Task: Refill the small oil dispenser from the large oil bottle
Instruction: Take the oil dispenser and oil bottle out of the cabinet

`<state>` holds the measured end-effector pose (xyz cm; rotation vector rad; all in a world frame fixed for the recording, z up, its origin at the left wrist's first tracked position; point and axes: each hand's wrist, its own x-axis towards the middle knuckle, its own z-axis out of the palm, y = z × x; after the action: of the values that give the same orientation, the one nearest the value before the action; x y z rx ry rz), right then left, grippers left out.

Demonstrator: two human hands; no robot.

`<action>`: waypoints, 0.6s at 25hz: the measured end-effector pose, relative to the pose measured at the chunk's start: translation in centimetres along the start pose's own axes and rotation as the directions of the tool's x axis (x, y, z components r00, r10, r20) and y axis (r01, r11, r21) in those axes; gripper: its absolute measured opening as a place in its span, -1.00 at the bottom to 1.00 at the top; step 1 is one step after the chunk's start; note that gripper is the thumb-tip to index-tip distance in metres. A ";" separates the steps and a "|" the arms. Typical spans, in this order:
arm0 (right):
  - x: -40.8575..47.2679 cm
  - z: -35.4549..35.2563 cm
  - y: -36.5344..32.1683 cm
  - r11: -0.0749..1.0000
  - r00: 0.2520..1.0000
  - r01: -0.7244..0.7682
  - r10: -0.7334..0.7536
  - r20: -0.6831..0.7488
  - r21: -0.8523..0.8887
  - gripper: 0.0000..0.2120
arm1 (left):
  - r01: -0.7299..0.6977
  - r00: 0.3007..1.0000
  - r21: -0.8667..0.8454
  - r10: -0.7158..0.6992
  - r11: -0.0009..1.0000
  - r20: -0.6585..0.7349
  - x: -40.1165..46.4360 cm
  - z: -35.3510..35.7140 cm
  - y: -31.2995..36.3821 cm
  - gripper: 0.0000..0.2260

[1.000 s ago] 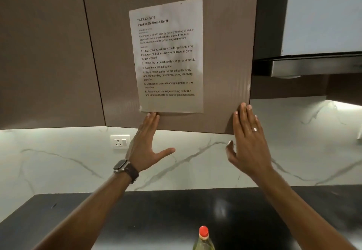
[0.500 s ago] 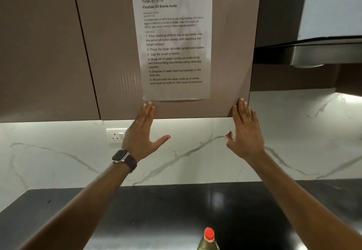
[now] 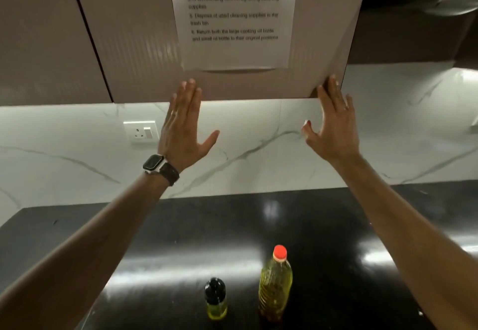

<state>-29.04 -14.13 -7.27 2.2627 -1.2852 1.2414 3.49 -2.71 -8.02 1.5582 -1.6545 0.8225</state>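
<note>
view dipped: small dispenser (image 3: 216, 298) now visible; both hands (image 3: 182, 125) (image 3: 333, 125) flat-open, empty (sheet (image 3: 232, 19): "6. return both").

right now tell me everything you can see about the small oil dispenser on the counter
The small oil dispenser is a short, clear bottle, glass or plastic, with a rounded black top that is on. A shallow layer of yellow oil sits in its lower part, so it looks mostly empty. It stands upright on the glossy black countertop, near the bottom of the view, left of the taller large oil bottle with a gap between them. Neither hand touches it; both are raised toward the cabinet above.
</note>
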 end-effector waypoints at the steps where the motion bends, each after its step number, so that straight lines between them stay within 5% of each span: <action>1: -0.5 -0.1 0.2 0.997 1.000 -0.014 0.013 0.009 0.072 -0.22 | 0.055 0.998 -0.032 -0.056 0.998 -0.029 -0.8 -0.1 0.3 -0.14; 5: -6.3 -0.1 1.8 0.930 0.991 -0.118 0.088 0.099 0.348 -0.28 | 0.333 0.936 -0.186 -0.347 0.925 -0.051 -9.4 0.8 2.4 -0.14; 10: -17.2 0.3 2.3 0.926 0.859 -0.283 0.129 0.495 0.249 -0.69 | 0.564 0.825 -0.294 -0.513 0.771 0.238 -22.9 1.3 11.8 -0.29; 13: -21.2 0.6 0.1 0.965 0.741 -0.216 0.064 0.669 0.147 -0.38 | 0.667 0.728 -0.278 -0.526 0.691 0.440 -28.4 2.0 18.9 -0.36; 15: -22.2 0.7 -2.1 0.993 0.728 -0.076 -0.007 0.685 0.091 -0.23 | 0.730 0.650 -0.261 -0.524 0.631 0.551 -30.0 3.2 21.8 -0.32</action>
<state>-32.43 -0.46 -24.59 2.9394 -1.4994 0.4582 -17.84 12.57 -34.43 1.8532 -1.2437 -0.3272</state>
